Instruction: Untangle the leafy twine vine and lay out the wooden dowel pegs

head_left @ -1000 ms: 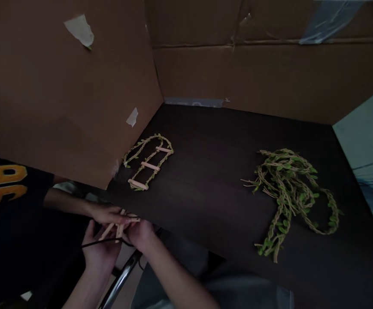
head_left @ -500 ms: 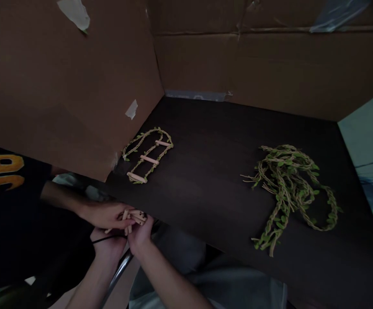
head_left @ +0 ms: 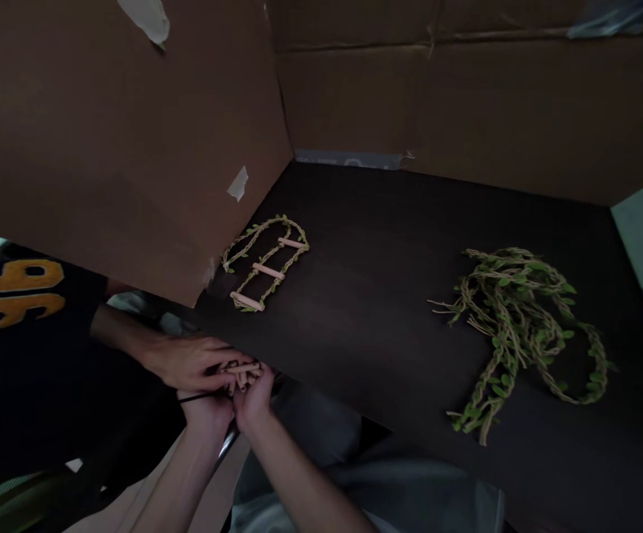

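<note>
Cardboard walls (head_left: 132, 148) boxed in a dark wood-grain table (head_left: 365, 311); plain brown corrugated board, seams taped, a few torn bits of pale tape stuck on. Only writing legible: big yellow digits "96" on a co-worker's black shirt (head_left: 10, 296), left of the table edge.

Bundle of short wooden sticks (head_left: 242, 374) sat just off the table's near-left edge, in the air, not on the surface. Sticks were pale, round, dowel-like, roughly equal length, lying loosely parallel. Right hand (head_left: 251, 400) was cupped under them with fingers curled up around the bundle, gripping it. Left hand (head_left: 206, 413) was tucked right beside it, touching; fingers mostly hidden, couldn't tell whether they were closed on anything. A thin black cord crossed just above it. The co-worker's hand (head_left: 188, 363) lay over the sticks from the left, fingers resting on them.

On the table near that corner: small ladder (head_left: 266, 263), three pale wooden rungs between two braided twine sides with tiny green leaves. Far right of the table: loose tangled heap of leafy twine vine (head_left: 515, 326), same material.
</note>
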### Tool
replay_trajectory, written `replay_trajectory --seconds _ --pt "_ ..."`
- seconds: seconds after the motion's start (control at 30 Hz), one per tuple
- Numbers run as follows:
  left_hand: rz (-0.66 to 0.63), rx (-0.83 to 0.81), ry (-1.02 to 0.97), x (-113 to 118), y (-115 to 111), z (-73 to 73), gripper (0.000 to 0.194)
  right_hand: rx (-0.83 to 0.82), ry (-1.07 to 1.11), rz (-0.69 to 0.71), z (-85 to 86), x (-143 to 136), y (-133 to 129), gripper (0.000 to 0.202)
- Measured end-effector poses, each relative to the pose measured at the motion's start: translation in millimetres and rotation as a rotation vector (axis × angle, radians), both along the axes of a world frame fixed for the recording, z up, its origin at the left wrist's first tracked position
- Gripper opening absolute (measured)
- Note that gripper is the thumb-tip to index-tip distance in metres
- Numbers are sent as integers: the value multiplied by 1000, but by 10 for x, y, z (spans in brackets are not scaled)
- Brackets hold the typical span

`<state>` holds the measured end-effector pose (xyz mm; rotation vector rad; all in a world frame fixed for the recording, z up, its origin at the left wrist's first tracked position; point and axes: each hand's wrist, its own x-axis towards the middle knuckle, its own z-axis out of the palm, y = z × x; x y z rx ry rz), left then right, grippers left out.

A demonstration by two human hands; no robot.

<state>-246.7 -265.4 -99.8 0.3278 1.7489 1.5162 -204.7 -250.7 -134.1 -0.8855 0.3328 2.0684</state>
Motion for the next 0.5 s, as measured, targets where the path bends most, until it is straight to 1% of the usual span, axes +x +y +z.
replay_trajectory --seconds 0.1,0.17,0.27,0.37,0.43,0.5 --pt "94 8 -9 12 23 -9 21 -13 33 -24 40 16 10 27" --pt "104 10 -31 2 37 -10 19 7 56 -34 72 35 19 24" --pt "86 16 -87 -69 42 7 25 33 72 -31 99 56 26 22" --pt "47 35 -162 -162 36 8 31 35 55 -20 88 44 24 23" --pt "80 104 -221 -193 32 -31 30 44 34 -23 68 21 18 24" --pt "146 194 -259 -191 30 -102 25 74 -1 -31 45 -3 11 26"
